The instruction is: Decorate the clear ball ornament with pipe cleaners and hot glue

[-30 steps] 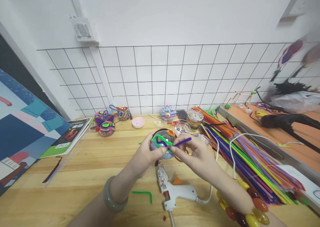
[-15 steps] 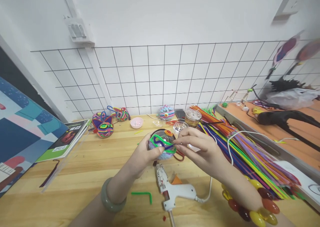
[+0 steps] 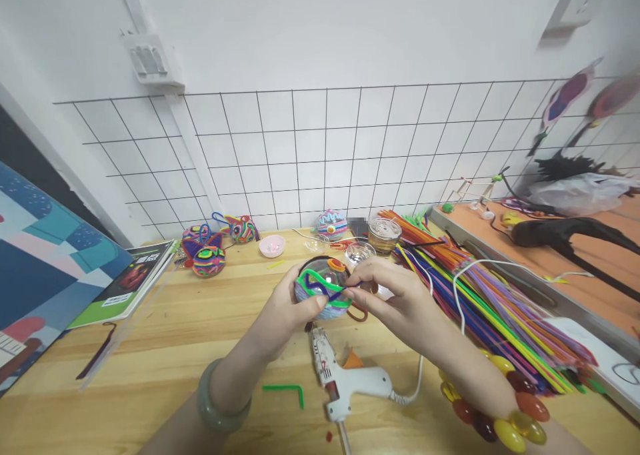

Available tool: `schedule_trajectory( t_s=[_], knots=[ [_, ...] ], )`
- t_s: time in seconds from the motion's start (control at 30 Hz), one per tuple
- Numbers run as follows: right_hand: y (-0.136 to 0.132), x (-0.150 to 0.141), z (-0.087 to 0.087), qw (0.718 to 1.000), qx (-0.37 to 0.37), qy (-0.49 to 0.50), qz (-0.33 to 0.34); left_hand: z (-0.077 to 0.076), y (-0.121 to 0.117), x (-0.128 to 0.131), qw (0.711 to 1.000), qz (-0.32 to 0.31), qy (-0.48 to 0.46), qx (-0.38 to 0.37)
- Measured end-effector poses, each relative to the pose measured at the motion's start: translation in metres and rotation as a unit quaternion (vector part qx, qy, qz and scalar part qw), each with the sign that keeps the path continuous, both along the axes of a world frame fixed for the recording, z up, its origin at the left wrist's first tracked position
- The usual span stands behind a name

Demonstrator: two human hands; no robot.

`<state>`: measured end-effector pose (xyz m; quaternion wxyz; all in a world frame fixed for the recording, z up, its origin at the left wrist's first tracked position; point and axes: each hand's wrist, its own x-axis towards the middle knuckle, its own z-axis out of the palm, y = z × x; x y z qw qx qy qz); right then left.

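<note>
The clear ball sat near the centre of the frame, held up over the wooden table, and looked only partly decorated. Its lower part was wrapped in pale blue and lilac fuzzy strips, an orange disc stood at its upper edge, and a green strip curved across its front; those parts appeared done. Within the green outline ran a bent purple strip, which seemed to be the piece in hand. The left hand cupped the ball from its left side, thumb pressed on the front near the purple strip; how its other fingers lay behind could not be told. The right hand pinched the purple strip's end between thumb and fingers at the ball's right edge. Much of the upper front showed bare, see-through plastic, so by comparison with the fully covered striped ball at the upper middle, a good share of the covering seemed left. The white glue gun lay at lower centre, in neither hand, with a bent green piece to its left, while a large bundle of fuzzy stems lay at right.
</note>
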<state>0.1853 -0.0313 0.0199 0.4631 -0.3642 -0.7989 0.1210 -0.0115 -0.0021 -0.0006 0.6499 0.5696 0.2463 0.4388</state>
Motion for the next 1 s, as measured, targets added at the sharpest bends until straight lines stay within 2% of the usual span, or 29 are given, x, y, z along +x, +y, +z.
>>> schedule_trajectory(
  t_s=[0.33, 0.73, 1.0],
  knots=[
    [-0.003, -0.002, 0.0, 1.0, 0.019, 0.006, 0.002, 0.004, -0.005, 0.002, 1.0, 0.027, 0.004, -0.001],
    [-0.017, -0.015, 0.0, 0.987, 0.117, -0.028, -0.105, 0.006, -0.011, 0.01, 0.993, 0.105, 0.017, 0.047],
    [-0.016, -0.019, -0.005, 0.979, 0.157, -0.036, -0.125, 0.005, -0.015, 0.014, 0.991, 0.13, 0.0, 0.039]
  ],
)
